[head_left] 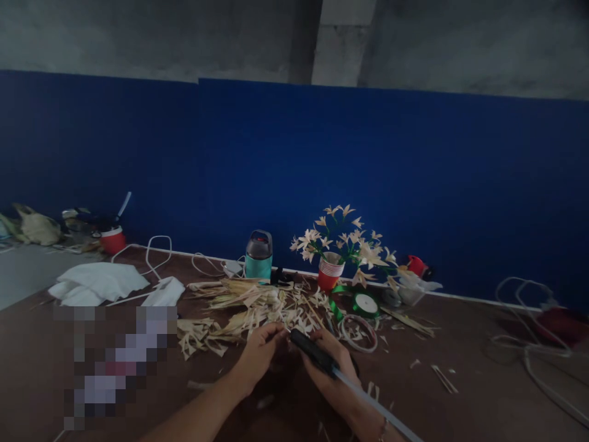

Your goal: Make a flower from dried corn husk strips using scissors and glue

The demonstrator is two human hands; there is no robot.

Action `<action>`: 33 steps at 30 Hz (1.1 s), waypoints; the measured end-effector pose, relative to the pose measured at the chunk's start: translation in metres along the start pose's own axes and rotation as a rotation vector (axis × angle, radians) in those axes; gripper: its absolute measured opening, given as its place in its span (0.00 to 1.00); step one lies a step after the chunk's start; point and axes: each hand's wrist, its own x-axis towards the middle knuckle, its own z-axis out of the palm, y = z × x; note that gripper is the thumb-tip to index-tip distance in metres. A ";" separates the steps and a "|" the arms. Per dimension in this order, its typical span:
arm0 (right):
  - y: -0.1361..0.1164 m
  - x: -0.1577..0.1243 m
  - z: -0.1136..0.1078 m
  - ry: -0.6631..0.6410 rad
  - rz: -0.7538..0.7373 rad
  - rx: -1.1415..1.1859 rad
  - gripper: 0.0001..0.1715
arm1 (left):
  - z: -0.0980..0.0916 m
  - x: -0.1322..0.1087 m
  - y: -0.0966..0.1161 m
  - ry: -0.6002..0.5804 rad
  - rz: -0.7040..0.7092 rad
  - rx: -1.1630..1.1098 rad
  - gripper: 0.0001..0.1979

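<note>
1. A black tool (313, 351) is gripped in the right hand (329, 368), whose fingers are wrapped fully round its body. A pale cord (377, 408) is seen trailing from its rear end toward the lower right.
2. The left hand (260, 353) is curled nearly closed, its fingertips drawn together right at the tool's front end. Whether a small piece is pinched there cannot be told.
3. The work in hand is judged to be fine joining or trimming at the tool's tip, done low over the brown table (460, 380), just in front of a heap of dried pale strips (248, 307).
4. A steady tip and a firm pinch are called for, since the left fingertips are held right beside the tool's working end.
5. A red paper cup (330, 272) is stood behind the heap, and handmade pale flowers (343, 236) on green stems are held upright in it.
6. A teal jar (258, 255) with a grey lid is stood to the cup's left; its contents cannot be seen.
7. A second red cup (113, 239) is placed far to the left, with a pale stick leaning out of it.
8. A green ribbon spool (365, 304) is laid flat near the flower cup.
</note>
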 end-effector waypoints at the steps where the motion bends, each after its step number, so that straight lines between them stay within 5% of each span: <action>1: 0.000 0.000 0.000 0.002 0.005 0.002 0.06 | 0.000 0.000 0.000 -0.006 -0.003 -0.013 0.19; 33: 0.006 0.000 0.004 -0.015 0.077 0.065 0.06 | 0.002 -0.002 0.003 0.007 0.032 0.010 0.20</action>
